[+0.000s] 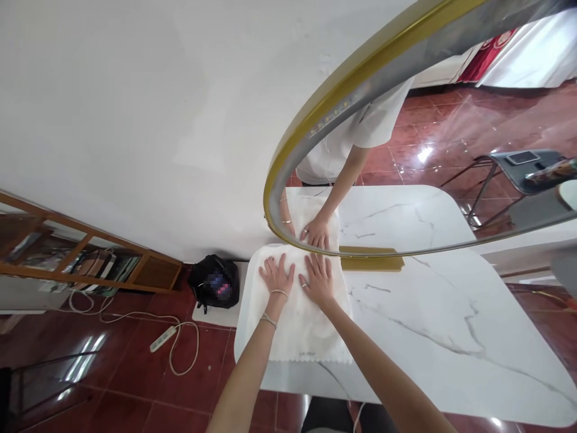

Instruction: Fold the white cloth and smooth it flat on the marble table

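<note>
A white towel-like cloth (pixel 311 340) with a scalloped edge lies spread on the white marble-patterned table (pixel 424 319). My left hand (pixel 276 276) rests flat on its upper left part, fingers spread. Beside it, my right hand (pixel 319 279) is also palm down on the cloth, with a ring on one finger. Two bands circle my left wrist. Both hands press on the fabric without gripping it. The fingertips of my right hand are close to the lower rim of a large gold-framed mirror (pixel 288 138), which reflects my arms and the cloth.
A flat gold piece (pixel 378 264) sits on the table at the mirror's foot. On the left are a black bag (pixel 214 282), a power strip (pixel 163 339) with its cord on the red tiles, and a wooden shelf (pixel 155 272). A white wall (pixel 135 108) stands behind.
</note>
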{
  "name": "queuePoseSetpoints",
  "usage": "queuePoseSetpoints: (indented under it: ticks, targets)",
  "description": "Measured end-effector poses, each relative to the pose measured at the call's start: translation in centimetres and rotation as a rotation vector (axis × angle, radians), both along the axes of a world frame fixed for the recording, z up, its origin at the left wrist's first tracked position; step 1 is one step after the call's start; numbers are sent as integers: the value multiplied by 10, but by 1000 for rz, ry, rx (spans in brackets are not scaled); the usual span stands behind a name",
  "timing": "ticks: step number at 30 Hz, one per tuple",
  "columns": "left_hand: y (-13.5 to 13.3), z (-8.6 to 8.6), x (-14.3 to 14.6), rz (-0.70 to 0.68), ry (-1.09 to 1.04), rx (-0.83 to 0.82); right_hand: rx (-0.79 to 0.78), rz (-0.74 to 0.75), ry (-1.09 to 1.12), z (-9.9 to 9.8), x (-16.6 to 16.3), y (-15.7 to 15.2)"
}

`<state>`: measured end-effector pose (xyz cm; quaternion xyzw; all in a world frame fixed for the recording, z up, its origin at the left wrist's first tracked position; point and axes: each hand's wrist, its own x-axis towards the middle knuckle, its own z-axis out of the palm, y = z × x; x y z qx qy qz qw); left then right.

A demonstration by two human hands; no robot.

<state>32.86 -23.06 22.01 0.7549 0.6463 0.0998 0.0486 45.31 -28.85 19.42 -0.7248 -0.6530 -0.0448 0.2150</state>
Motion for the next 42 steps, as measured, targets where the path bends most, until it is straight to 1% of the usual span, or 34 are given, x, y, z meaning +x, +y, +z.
queuePoseSetpoints:
  ticks: [2, 4, 8, 11, 13, 16, 19, 21, 23, 25, 29, 31, 32, 34, 36, 38, 42]
  targets:
    - [18, 0, 0, -52, 7, -6, -20, -9, 16, 0, -1, 14]
    - [35, -1, -2, -86, 15, -10, -78, -24, 40, 2, -3, 28]
    - [59, 0, -9, -59, 50, -37, -246, -6, 89, 5, -13, 56]
    - [63, 3, -17, 13, 67, -62, -278, 51, 97, 7, -18, 70]
    - [55, 4, -23, 80, 73, -56, -275, 115, 90, 9, -19, 70]
    - [27, 2, -34, 183, 83, -27, -225, 257, 73, 12, -21, 56]
    - [-14, -4, -45, 269, 100, 16, -137, 383, 85, 12, -28, 28]
    - [-45, -9, -53, 300, 106, 49, -94, 421, 106, 9, -34, 5]
    - [-77, -15, -62, 294, 101, 83, -55, 447, 112, 6, -39, -20]
    - [-110, -20, -73, 234, 88, 114, -9, 458, 94, 2, -41, -46]
    - [-169, -30, -100, -9, 82, 138, 76, 408, 31, -2, -35, -98]
    - [-187, -33, -112, -110, 89, 143, 97, 385, 11, -2, -31, -117]
    - [-192, -34, -117, -149, 94, 147, 103, 380, 5, -2, -29, -123]
    - [-191, -34, -123, -198, 105, 163, 106, 367, -4, 0, -28, -127]
    - [-179, -32, -123, -230, 120, 184, 113, 335, -7, 1, -28, -123]
    - [-160, -28, -121, -258, 137, 195, 125, 293, -6, 1, -30, -112]
    - [-112, -22, -116, -308, 162, 177, 154, 226, 6, -3, -33, -82]
